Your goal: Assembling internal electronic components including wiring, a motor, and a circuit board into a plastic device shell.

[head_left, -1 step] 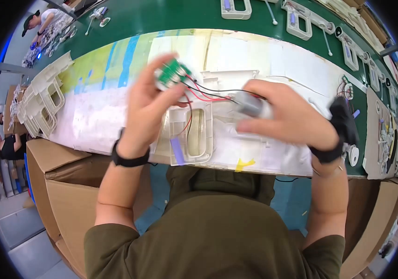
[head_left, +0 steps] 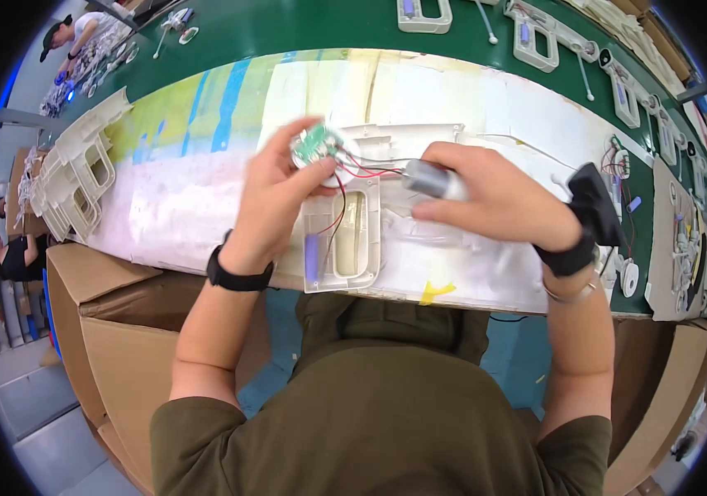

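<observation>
Between thumb and fingers, my left hand [head_left: 275,186] grips a green circuit board [head_left: 315,145] backed by a round white part. Red and black wires [head_left: 367,172] run from the board to a silver-grey motor [head_left: 432,178], which my right hand [head_left: 502,194] is closed around. Below the board lies a white plastic housing half [head_left: 372,240] with an oval handle opening. A purple cylindrical battery [head_left: 312,258] sits in its left side, joined by thin wires leading up to the board. My left fingers partly hide the board's underside.
White housings [head_left: 80,169] stand stacked at the left. Yellow tape [head_left: 437,292] sticks to the front edge. Part-assembled housings [head_left: 533,45] lie along the green table [head_left: 320,29]. Cardboard boxes [head_left: 134,347] flank me. Another person [head_left: 80,37] works at the far left.
The board has shifted slightly right and down in my left hand. My right hand has moved a little left with the motor, bringing the two closer together.
</observation>
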{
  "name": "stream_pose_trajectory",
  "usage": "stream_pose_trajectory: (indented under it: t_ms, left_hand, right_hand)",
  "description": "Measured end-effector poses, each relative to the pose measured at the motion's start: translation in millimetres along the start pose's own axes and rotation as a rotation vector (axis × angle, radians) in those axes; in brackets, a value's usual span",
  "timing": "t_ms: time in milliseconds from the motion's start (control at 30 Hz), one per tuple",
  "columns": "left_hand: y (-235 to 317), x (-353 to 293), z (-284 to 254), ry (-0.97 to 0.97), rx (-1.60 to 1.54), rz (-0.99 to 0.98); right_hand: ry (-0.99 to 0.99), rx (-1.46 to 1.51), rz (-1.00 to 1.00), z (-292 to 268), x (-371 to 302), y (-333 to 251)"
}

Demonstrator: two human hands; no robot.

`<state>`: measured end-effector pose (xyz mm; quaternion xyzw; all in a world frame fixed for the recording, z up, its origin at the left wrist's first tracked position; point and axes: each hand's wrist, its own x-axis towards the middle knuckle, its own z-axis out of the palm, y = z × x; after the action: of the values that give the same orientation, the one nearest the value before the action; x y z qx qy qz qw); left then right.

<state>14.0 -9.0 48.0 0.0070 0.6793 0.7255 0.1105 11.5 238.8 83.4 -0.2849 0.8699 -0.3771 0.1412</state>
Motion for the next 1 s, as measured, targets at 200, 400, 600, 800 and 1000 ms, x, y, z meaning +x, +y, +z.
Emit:
stream_pose_trajectory:
  t_ms: [200, 400, 600, 800, 1000]
  left_hand:
    - [-2.1, -7.8, -30.3, 0.096, -0.113, -0.015]
    - [-36.0, -4.0, -33.9, 0.342, 0.960, 0.632]
    - [-36.0, -4.7, -19.4, 0.424, 1.185, 0.580]
    - [-42.5, 11.2, -14.4, 0.502, 1.359, 0.677]
    - [-53.3, 9.6, -16.7, 0.611, 1.391, 0.755]
  right_hand:
    - [0.087, -0.436, 0.105, 27.6, 26.1, -2.2]
    - [0.282, -0.593, -0.136, 52.7, 50.6, 18.5]
    - [0.238, -0.574, -0.016, 64.1, 47.8, 22.6]
    - [0.259, -0.560, 0.027, 66.3, 46.8, 20.6]
    - [0.474, -0.567, -0.085, 77.4, 46.7, 29.1]
